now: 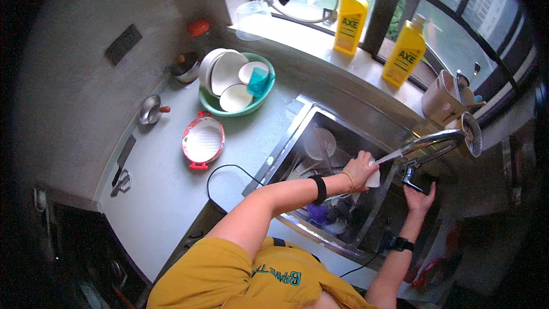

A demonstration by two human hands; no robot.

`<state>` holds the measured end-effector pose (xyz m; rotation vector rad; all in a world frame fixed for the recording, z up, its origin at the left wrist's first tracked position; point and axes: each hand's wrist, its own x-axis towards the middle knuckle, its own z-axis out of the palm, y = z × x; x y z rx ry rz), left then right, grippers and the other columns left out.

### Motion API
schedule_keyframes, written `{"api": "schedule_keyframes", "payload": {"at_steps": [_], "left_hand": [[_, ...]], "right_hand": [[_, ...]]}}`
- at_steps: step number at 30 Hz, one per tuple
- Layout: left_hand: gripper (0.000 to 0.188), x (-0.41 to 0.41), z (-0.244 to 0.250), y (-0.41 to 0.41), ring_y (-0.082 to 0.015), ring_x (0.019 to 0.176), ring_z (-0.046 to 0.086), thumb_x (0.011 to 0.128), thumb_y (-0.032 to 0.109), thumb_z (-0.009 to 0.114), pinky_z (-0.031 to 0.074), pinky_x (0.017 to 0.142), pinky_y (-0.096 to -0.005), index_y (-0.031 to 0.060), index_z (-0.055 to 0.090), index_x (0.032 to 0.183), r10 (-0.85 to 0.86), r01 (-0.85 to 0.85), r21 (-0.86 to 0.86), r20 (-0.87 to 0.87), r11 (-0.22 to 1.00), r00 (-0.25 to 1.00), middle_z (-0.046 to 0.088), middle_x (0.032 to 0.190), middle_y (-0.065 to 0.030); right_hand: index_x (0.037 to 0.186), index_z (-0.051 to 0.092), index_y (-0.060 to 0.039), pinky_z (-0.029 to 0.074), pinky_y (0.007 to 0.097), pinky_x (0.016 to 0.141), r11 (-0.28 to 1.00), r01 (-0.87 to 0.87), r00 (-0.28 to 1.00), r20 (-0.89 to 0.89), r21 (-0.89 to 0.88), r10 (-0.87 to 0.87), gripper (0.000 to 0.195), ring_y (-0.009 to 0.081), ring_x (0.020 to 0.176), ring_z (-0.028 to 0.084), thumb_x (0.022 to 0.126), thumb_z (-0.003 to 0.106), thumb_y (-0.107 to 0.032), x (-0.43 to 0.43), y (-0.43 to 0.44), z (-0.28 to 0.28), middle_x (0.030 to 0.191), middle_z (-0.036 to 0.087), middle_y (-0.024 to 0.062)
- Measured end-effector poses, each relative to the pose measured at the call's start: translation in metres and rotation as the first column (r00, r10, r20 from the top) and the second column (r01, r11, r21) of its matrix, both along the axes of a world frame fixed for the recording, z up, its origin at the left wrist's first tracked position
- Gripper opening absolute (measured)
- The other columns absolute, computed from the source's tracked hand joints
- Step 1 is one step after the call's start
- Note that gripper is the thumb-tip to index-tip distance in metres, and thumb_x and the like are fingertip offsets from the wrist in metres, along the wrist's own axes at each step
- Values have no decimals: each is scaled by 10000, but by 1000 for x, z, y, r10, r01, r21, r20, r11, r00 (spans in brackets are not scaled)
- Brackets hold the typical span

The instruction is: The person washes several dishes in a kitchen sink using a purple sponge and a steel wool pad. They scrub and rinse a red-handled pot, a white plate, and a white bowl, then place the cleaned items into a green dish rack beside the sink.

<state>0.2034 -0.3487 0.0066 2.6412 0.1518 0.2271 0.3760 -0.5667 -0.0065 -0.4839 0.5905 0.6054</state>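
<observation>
My left hand [360, 171] is closed around a small white piece [374, 176], perhaps crockery, partly hidden by my fingers. Water from the curved metal faucet [433, 139] pours down onto it. Below is a stainless steel sink [274, 161] holding a round translucent lid or bowl [319, 143], a purple scrubber [316, 213] and other items too dark to make out. Off to the right, my right hand [419, 201] is at the faucet lever [412, 185], thumb and fingers apart; whether it touches the lever is hard to see.
A green basin [240, 111] of white bowls [229, 73] stands on the counter beside a red-handled oval dish [203, 139]. Further left lie a small metal pot [150, 109] and a knife [124, 159]. Yellow AXE bottles [351, 21] line the windowsill. A black cable [210, 180] crosses the counter edge.
</observation>
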Motion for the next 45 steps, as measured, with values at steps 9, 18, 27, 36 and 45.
{"api": "schedule_keyframes", "payload": {"at_steps": [9, 18, 27, 36, 45], "left_hand": [[433, -70, 9, 58, -315, 962, 483, 664, 242, 637, 439, 798, -423, 171, 544, 1081, -216, 19, 437, 406, 899, 888, 492, 1015, -125], [531, -194, 4, 270, -291, 794, 567, 656, 337, 724, 466, 730, -382, 10, 467, 987, 838, -655, -530, 255, 538, 482, 569, 887, -174], [516, -246, -19, 403, -369, 822, 598, 781, 330, 576, 503, 581, -563, -22, 505, 1151, 911, -713, -688, -370, -137, 182, 558, 1037, -201], [481, -236, -32, 428, -349, 909, 615, 725, 334, 579, 486, 786, -398, -87, 611, 954, 938, -970, -60, -249, 235, 243, 610, 1003, -241], [558, -227, 21, 279, -340, 1195, 352, 712, 162, 648, 262, 1013, -421, 30, 445, 1215, 562, -735, 124, 565, 667, 605, 458, 1191, -194]], "right_hand": [[1343, 265, -49, 260, 571, 991, 959, -268, 955, 104, -90, 276, 795, 401, 1263, 267, 751, 630, -434, 9, -13, 3, 1370, 304, 206], [1363, 198, -56, 327, 521, 993, 973, -188, 946, 242, -134, 217, 674, 369, 1257, 331, 846, 545, -316, -83, -9, -11, 1385, 295, 206], [1007, 513, -16, 402, 454, 960, 967, -226, 945, 213, -119, 247, 229, 349, 1163, 455, 866, 498, -196, -137, 10, -24, 1225, 485, 216], [1027, 469, -30, 437, 470, 915, 960, -198, 958, 168, -199, 232, 207, 355, 1128, 488, 876, 492, -169, -159, 5, -23, 1204, 500, 223], [1252, 339, -29, 392, 519, 925, 876, -342, 904, 136, -340, 405, 446, 356, 1180, 429, 888, 466, -255, -152, 28, -41, 1294, 409, 226]]}}
